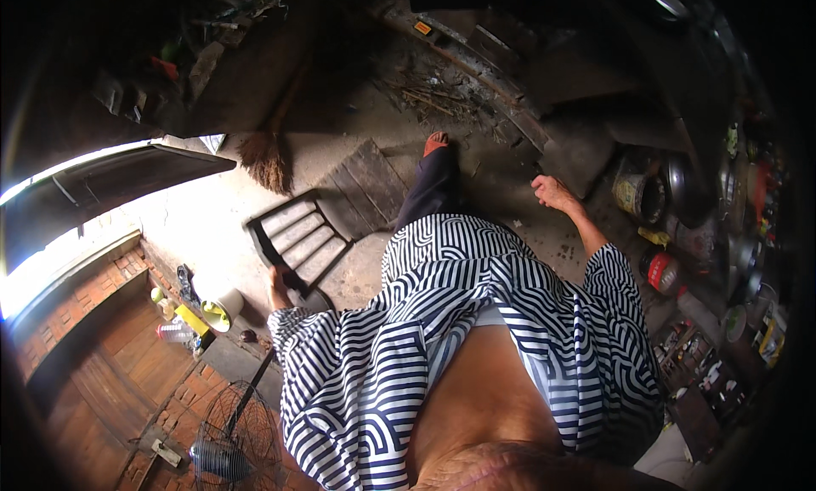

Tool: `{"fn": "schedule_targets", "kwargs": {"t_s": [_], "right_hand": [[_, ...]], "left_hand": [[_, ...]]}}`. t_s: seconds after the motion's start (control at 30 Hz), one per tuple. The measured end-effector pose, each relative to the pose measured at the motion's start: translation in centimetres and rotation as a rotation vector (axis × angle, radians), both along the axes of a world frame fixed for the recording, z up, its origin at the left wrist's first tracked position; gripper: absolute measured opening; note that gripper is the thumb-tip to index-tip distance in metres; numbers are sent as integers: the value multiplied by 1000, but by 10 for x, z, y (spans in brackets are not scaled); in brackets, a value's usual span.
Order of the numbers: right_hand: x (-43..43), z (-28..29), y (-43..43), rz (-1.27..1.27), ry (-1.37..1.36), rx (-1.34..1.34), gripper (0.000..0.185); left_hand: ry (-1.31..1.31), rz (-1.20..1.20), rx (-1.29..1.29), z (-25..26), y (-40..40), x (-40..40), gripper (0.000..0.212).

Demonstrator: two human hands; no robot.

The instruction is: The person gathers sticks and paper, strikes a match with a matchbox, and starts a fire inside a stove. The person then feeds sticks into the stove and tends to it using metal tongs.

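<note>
My left hand (276, 282) hangs low at my left side, right by the dark back frame of a slatted wooden chair (299, 236). Its fingers are mostly hidden, so whether it grips the chair cannot be made out. Out to my right, my right hand (553, 192) is held over the floor with its fingers curled. No object shows clearly in it. Beyond the chair back lies its dark plank seat (366, 188). One foot in a reddish sandal (436, 143) is in front of me, below a dark trouser leg.
A straw broom (268, 163) leans ahead on the left. Twigs (433, 99) litter the floor near a ledge. To the right stand a bucket (637, 191) and a red-labelled bottle (660, 271). At left are a white bin (222, 309), a wire-caged fan (236, 437) and an open door (115, 175).
</note>
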State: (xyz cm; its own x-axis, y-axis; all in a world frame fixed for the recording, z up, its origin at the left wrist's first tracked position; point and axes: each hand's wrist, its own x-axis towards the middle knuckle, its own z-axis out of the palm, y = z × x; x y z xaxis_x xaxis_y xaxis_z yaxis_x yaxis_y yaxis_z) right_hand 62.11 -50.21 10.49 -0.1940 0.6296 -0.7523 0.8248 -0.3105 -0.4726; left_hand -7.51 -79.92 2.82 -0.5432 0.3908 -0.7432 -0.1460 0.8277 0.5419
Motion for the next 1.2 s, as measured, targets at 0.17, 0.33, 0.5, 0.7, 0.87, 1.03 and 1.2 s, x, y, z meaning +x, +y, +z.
{"fn": "schedule_targets", "kwargs": {"t_s": [0.17, 0.33, 0.5, 0.7, 0.87, 1.03, 1.2], "right_hand": [[6, -2, -3, 131, -120, -2, 25], [-21, 2, 23, 172, -120, 28, 27], [-34, -4, 54, 105, -47, 72, 25], [-69, 20, 58, 254, 4, 99, 30], [-63, 12, 49, 269, -44, 88, 29], [-101, 25, 41, 414, -113, 229, 28], [-163, 79, 55, 406, 93, 189, 29]], "left_hand": [[332, 71, -291, -26, -42, 34, 38], [449, 55, -459, -22, -18, 24, 35], [441, 34, -574, -23, -3, 11, 32], [595, -448, -134, -39, -75, -53, 16], [746, -698, -647, 5, 1, -93, 20], [759, -361, -307, 102, 191, -68, 30], [1237, -842, 384, 182, 329, -18, 38]]}}
